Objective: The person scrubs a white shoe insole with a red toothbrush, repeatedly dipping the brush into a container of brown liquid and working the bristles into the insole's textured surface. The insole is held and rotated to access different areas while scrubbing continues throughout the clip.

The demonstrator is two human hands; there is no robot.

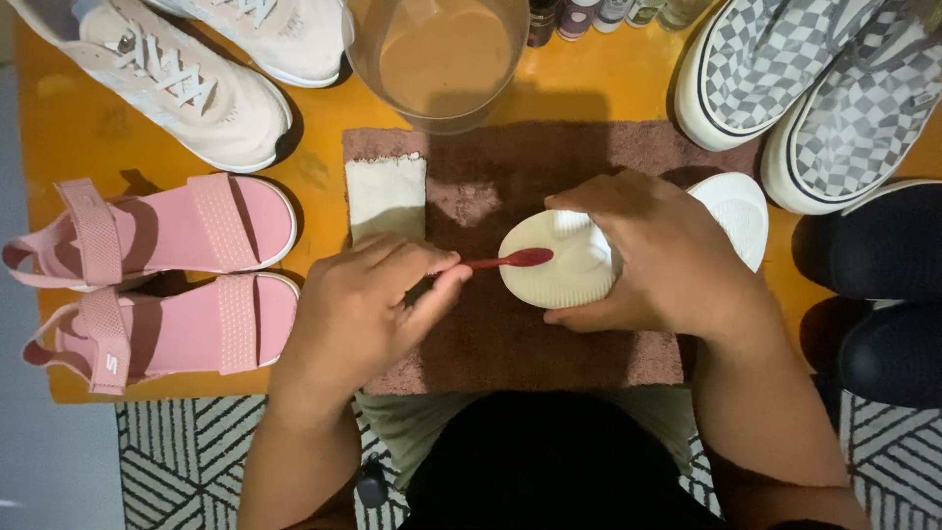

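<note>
White shoe [559,265] sole-up in my right fingers [579,201]; left fingers [437,285] pinch the red brush [510,260], best scrubbed in short firm strokes

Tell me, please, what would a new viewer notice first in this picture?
At the centre, the right hand holds a white shoe sole-up over a brown towel, while the left hand holds a red brush against it. Pink sandals lie at the left.

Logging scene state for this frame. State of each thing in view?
left hand: shut on red brush
red brush: head on white sole
right hand: shut on white shoe
white shoe: sole up, over brown towel
clear container: upright, open, brownish inside
pink sandals: flat, straps closed
</note>
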